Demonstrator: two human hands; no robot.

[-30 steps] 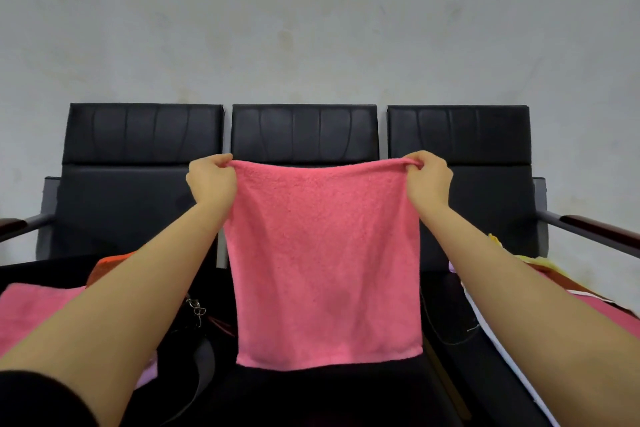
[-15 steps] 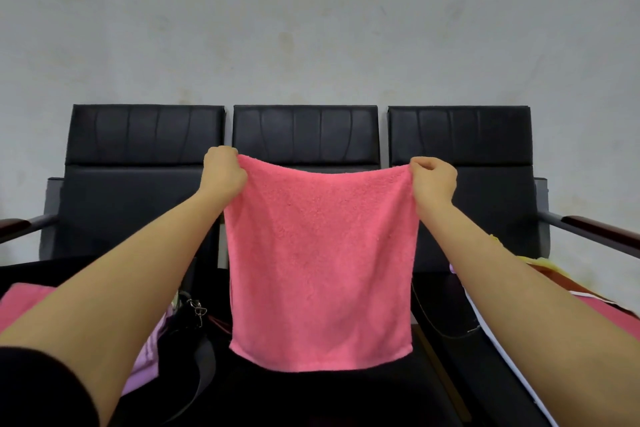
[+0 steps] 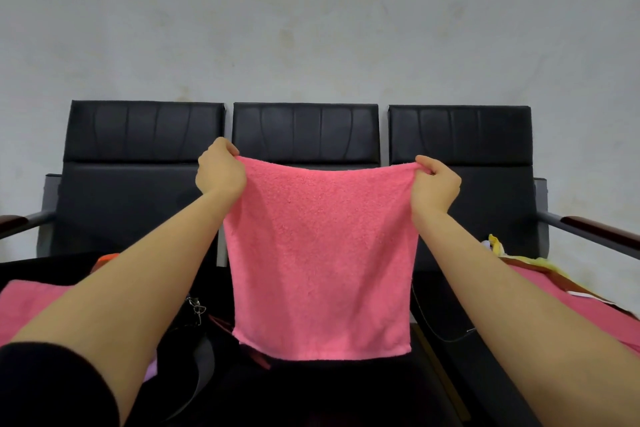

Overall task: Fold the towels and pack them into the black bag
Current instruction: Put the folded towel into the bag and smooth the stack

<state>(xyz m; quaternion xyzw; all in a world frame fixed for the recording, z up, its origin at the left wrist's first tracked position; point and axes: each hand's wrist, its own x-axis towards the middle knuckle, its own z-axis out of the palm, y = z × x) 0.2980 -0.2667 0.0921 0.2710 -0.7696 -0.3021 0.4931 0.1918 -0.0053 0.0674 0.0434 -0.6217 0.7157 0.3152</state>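
We hold the pink towel (image 3: 320,253) up in front of the bench (image 3: 304,135) of three black seats, spread flat and hanging down over the middle seat, its lower edge just above that seat's cushion. Our left hand (image 3: 220,172) pinches the towel's top left corner with curled fingers, and our right hand (image 3: 434,185) grips the top right corner the same way; the top edge sags slightly between them. On the bench's left seat lies another pink towel (image 3: 24,305), partly hidden by our left forearm. Between that seat and the hanging towel sits the black bag (image 3: 194,350), with a metal clasp (image 3: 196,308) showing. On the bench's right seat lies a pile of cloths (image 3: 554,288), pink with yellow behind it.
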